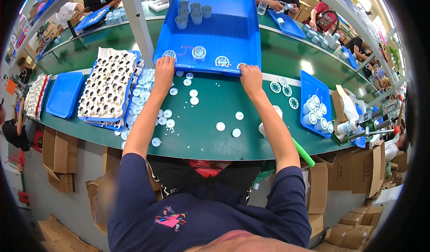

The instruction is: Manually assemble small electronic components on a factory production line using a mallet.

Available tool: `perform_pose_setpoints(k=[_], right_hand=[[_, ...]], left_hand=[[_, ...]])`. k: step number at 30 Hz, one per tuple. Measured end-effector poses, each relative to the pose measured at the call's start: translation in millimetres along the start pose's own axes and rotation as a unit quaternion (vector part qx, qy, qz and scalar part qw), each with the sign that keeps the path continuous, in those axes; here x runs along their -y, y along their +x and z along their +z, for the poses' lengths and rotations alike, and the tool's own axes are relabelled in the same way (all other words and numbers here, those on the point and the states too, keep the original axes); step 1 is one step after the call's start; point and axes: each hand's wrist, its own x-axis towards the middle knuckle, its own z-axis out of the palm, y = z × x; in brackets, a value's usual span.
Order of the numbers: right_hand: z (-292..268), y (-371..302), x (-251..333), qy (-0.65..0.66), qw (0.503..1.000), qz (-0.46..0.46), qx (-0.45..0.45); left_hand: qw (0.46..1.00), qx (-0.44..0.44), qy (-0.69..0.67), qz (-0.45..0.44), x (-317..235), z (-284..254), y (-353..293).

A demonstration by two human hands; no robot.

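Position: the blue plastic bin (235, 25) lies above the far edge of the green workbench (201, 140), its near wall facing the operator. Whether its base rests on a surface cannot be told.

Grip: the left hand (165, 67) is closed over the rim at the bin's near-left corner; the right hand (251, 78) is closed over the rim at the near-right corner. Thumb placement is hidden.

Load: a cluster of cylindrical cups (196, 15) stands toward the far-left corner. Slotted rings (199, 52) lie along the near wall, at least one with a red wire.

Handling recommendations:
1. Apply equal force at both corners; the cluster probably makes the left side heavier.
2. Hold the rim level. Tilting would likely slide the rings and topple the cups.
3. Maintain clearance between the left wall and the metal post (141, 32) beside it.
4. Do not lower the near wall onto the loose pale discs (194, 93) scattered toward the workbench's near edge.
5. Guard the left forearm against the heaped translucent caps (139, 100), and the right against the green tube (303, 152) at the near edge.
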Motion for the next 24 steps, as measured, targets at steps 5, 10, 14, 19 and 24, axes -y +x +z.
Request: perform_pose_setpoints(k=[5, 10, 14, 19, 24], right_hand=[[-6, 6, 0, -0.009, 0.998, 0.01, 0.059], [-4, 9, -3, -0.006, 0.998, 0.011, 0.061], [-3, 15, -9, -0.006, 0.996, 0.007, 0.083], [-15, 36, -15, 0.033, 0.982, 0.014, 0.186], [-17, 56, -6, 0.273, 0.953, 0.03, 0.128]], left_hand=[[1.0, 0.017, -0.011, -0.02, 1, 0, -1], [0.999, 0.025, -0.018, -0.023, 1, -2, 1], [0.998, 0.056, -0.034, -0.025, 3, -6, 11], [0.99, 0.128, -0.051, -0.015, 13, -13, 29], [0.948, 0.134, -0.271, -0.102, 15, -28, 41]])
